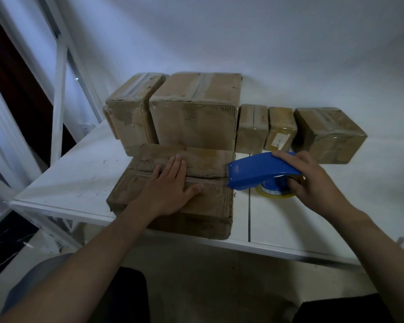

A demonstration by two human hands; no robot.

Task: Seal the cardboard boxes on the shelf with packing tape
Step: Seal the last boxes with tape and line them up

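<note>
Your right grip [313, 180] is curled round the blue tape dispenser [259, 170], whose blade end sits at the right edge of the front box [208, 206] on the shelf [79, 178]. The seam [138, 173] runs leftward from there, under your flat, straight-fingered left grip [170, 187].

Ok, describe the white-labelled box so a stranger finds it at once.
Start at the white shelf and follow the row of boxes against the back wall. Second from the right stands a small narrow box. Only it bears a white label on its front.
</note>
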